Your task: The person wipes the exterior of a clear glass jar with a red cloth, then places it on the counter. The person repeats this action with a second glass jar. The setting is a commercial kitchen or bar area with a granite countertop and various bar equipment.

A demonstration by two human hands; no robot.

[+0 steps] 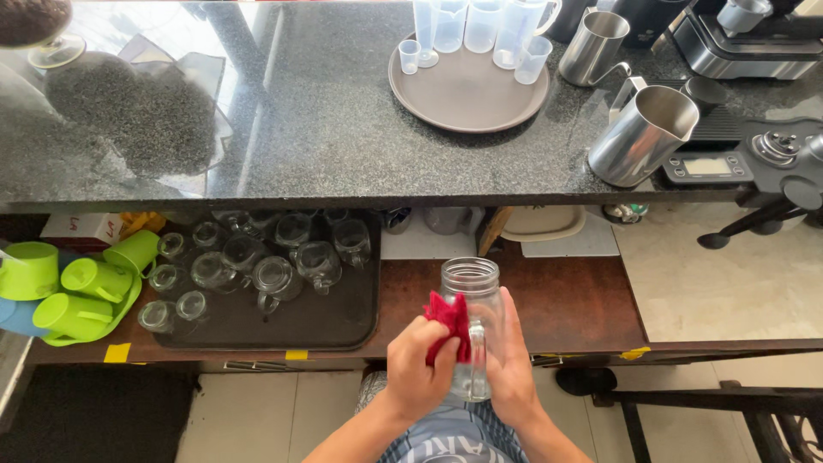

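I hold a clear glass jar mug (471, 291) upright in front of me, over the edge of a low brown shelf (566, 300). My right hand (513, 364) wraps its right side and lower body. My left hand (417, 364) presses a red cloth (448, 319) against the jar's left wall, near its handle. The jar's open mouth faces up and looks empty.
A black tray (343, 330) of several upturned glass mugs lies to the left, with green cups (73, 296) beyond it. On the dark granite counter (326, 111) stand a round brown tray (467, 94) with clear plastic cups, two steel pitchers (639, 137), a scale (707, 167) and a coffee machine (746, 39).
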